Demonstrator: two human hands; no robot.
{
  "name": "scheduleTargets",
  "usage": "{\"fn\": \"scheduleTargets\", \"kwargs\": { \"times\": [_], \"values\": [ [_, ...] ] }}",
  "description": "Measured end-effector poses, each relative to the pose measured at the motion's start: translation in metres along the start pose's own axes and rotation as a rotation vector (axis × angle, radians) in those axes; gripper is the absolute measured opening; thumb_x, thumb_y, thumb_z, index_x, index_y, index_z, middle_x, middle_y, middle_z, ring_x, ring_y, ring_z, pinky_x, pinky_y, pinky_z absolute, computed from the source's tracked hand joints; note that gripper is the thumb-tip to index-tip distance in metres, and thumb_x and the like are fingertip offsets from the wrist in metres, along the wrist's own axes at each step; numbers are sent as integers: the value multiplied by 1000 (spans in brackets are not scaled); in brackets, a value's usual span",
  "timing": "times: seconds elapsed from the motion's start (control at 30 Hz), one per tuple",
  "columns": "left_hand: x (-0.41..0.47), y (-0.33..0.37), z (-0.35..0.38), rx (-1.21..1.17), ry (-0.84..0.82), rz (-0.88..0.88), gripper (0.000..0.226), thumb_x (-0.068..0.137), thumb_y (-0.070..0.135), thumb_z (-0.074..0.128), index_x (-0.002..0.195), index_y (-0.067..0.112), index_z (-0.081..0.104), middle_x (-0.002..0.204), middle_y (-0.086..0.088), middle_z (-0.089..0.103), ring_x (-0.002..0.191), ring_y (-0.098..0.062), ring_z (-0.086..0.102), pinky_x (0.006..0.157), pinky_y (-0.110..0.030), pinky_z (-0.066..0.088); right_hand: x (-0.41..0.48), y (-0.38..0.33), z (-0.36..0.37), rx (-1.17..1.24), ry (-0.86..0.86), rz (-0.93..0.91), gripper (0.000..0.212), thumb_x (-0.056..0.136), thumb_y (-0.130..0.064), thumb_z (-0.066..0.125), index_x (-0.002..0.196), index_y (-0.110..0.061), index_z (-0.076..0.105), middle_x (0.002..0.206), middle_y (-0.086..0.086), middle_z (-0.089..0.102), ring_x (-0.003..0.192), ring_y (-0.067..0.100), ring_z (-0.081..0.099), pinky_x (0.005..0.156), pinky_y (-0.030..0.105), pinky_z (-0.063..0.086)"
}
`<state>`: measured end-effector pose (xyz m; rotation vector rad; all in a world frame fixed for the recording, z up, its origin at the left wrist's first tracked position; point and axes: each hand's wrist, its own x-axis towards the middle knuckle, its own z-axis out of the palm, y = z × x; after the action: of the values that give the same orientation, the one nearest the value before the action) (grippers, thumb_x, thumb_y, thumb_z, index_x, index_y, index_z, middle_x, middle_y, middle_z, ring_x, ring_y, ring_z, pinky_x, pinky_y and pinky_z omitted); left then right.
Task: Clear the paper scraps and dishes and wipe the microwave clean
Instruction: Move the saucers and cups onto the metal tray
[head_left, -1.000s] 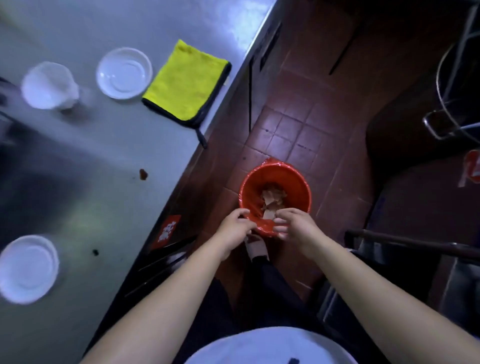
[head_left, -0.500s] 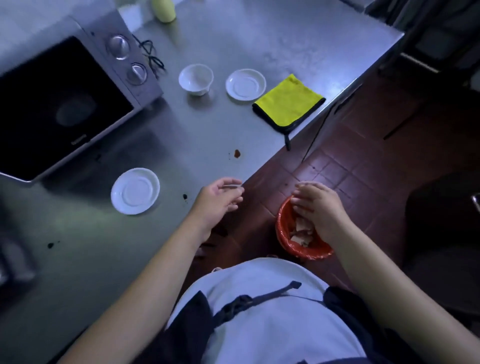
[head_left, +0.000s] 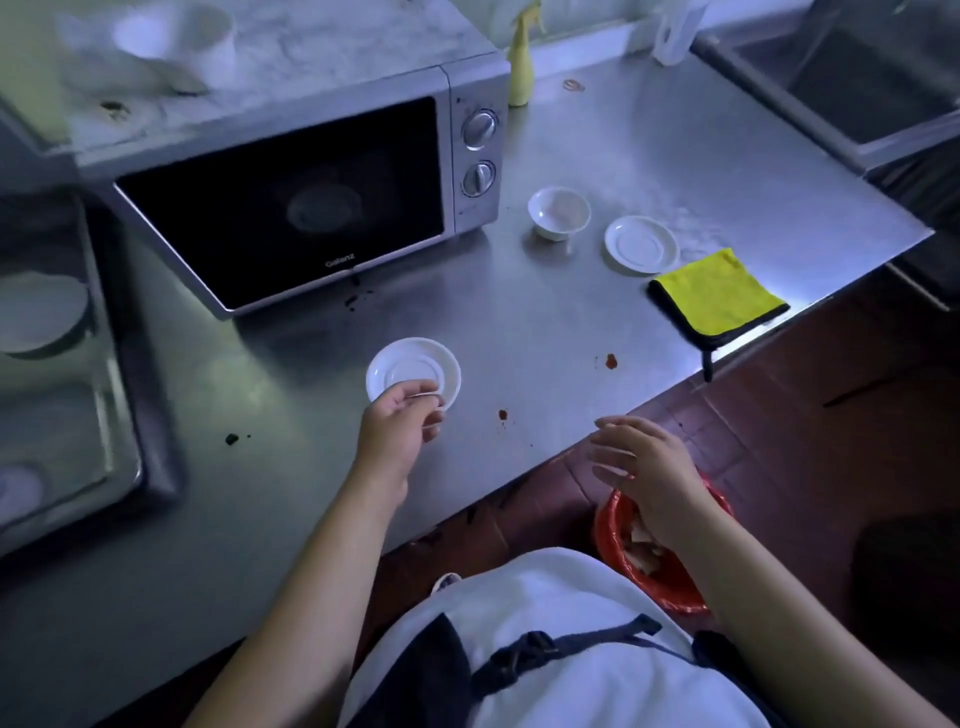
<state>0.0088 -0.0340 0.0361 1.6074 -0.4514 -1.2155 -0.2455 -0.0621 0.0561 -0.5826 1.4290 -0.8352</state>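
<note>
Slip risk, I'd say: my left hand (head_left: 397, 431) only pinches the rim of the near saucer (head_left: 415, 364), so it could tip and drop. Right hand (head_left: 649, 467) hangs open over the red bin (head_left: 675, 595).

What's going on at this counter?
A person is tidying a steel counter by a microwave. The left hand is at the near rim of a white saucer; whether it grips it is unclear. The right hand hangs open and empty above a red bin holding paper scraps. A bowl, a second saucer and a yellow cloth sit untouched.
</note>
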Motion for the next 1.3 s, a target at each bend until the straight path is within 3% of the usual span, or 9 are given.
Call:
{"fn": "scheduleTargets", "kwargs": {
  "times": [0.3, 0.57, 0.67, 0.73, 0.83, 0.9, 1.03, 1.13, 1.3],
  "values": [
    [31, -25, -44, -49, 200, -62, 13, 89, 7, 64, 97, 14, 70, 85, -6, 66, 72, -13, 60, 66, -26, 51, 37, -18, 34, -123, -59, 3, 18, 96, 0, 52, 104, -2, 68, 97, 16, 69, 80, 27, 69, 73, 32, 55],
    [59, -38, -30, 218, 416, -196, 50, 83, 21, 75, 129, 14, 55, 111, 0, 61, 103, -28, 63, 96, -46, 52, 97, -57, 62, -216, -237, 59, 16, 97, -6, 55, 102, -6, 70, 100, 15, 71, 85, 27, 71, 77, 35, 57],
    [75, -42, -20, 283, 485, -281, 44, 78, 20, 77, 115, 4, 60, 111, -15, 66, 101, -37, 65, 84, -40, 53, 118, -68, 66, -247, -282, 72, 18, 98, -5, 53, 106, -2, 68, 101, 16, 70, 89, 30, 70, 85, 39, 57],
    [84, -40, -15, 262, 509, -307, 34, 75, 12, 73, 101, -6, 63, 92, -22, 66, 83, -38, 66, 70, -36, 47, 131, -73, 66, -259, -300, 87, 19, 97, -4, 52, 109, -1, 67, 101, 16, 69, 90, 31, 69, 88, 40, 55],
    [91, -29, -7, 166, 575, -312, 4, 76, 1, 67, 79, 4, 67, 78, -14, 64, 72, -28, 59, 66, -35, 46, 147, -76, 63, -286, -350, 121, 18, 97, -5, 54, 106, -2, 68, 101, 15, 70, 90, 31, 69, 87, 40, 55],
    [90, -19, -1, 52, 602, -303, 12, 82, -1, 65, 82, 11, 65, 89, -14, 67, 78, -29, 63, 65, -31, 52, 158, -76, 59, -278, -365, 147, 16, 97, -6, 54, 104, -3, 68, 99, 14, 70, 88, 30, 69, 84, 39, 56],
    [80, -2, 18, -118, 584, -210, 21, 87, -2, 65, 104, 10, 67, 108, -14, 66, 95, -32, 69, 58, -31, 60, 203, -87, 46, -146, -159, 110, 15, 95, -7, 57, 108, -7, 65, 95, 11, 66, 79, 24, 65, 75, 34, 53],
    [71, 6, 40, -187, 542, -179, 27, 89, -2, 65, 114, 7, 66, 112, -16, 67, 91, -30, 70, 62, -32, 61, 255, -105, 28, -424, 92, -153, 32, 89, -16, 66, 120, -14, 61, 116, 11, 65, 85, 22, 63, 79, 38, 51],
    [66, 22, 78, -253, 411, -156, 29, 90, -1, 65, 118, 6, 66, 112, -19, 69, 84, -26, 71, 67, -34, 61, 338, -147, -4, -843, 252, -379, 62, 80, -26, 72, 136, -15, 51, 136, 18, 51, 122, 38, 52, 97, 43, 43]
  ]
}}
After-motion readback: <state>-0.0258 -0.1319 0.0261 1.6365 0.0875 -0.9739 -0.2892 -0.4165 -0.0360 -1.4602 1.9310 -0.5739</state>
